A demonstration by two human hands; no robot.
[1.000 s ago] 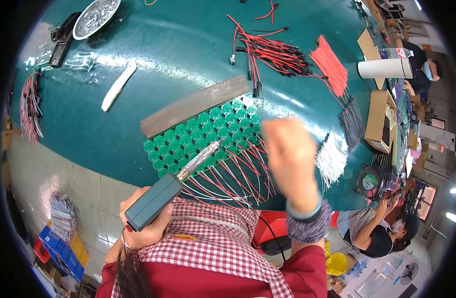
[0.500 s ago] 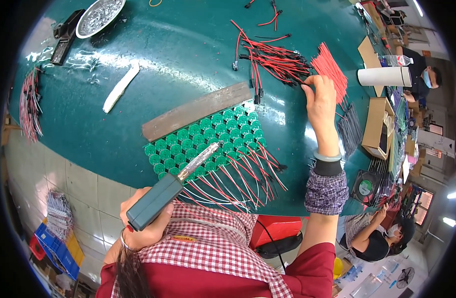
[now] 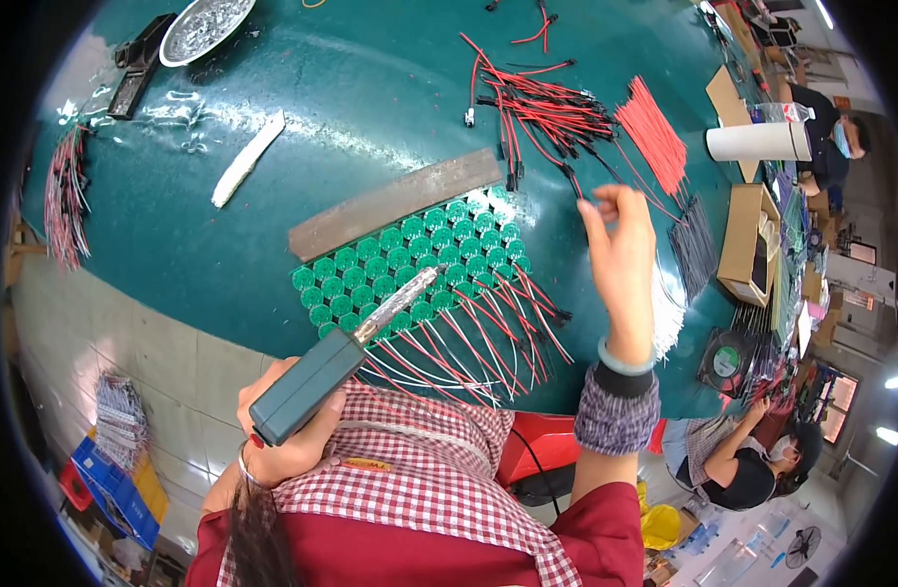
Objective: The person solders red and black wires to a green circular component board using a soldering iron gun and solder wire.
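My left hand (image 3: 307,430) is wrapped round the green handle of a soldering iron (image 3: 310,386). Its metal tip lies over a panel of round green circuit boards (image 3: 390,240). Red and white wires (image 3: 469,338) fan out from the panel's near edge. A flat grey-brown bar (image 3: 395,203) lies along the far edge. To the right, my right hand (image 3: 620,245) pinches the end of a red and black connector wire (image 3: 570,178) between thumb and forefinger. That wire trails from a pile of red and black connector wires (image 3: 557,117).
Bundles of red wires (image 3: 652,137), black wires (image 3: 695,245) and white wires (image 3: 668,311) lie right of my hand. A metal dish (image 3: 206,29), a black stand (image 3: 136,73) and a white strip (image 3: 248,159) are at far left. Two people sit beyond the right edge.
My right hand has moved back toward me from the pile, drawing a red and black connector wire out. My left hand keeps the soldering iron nearly in place.
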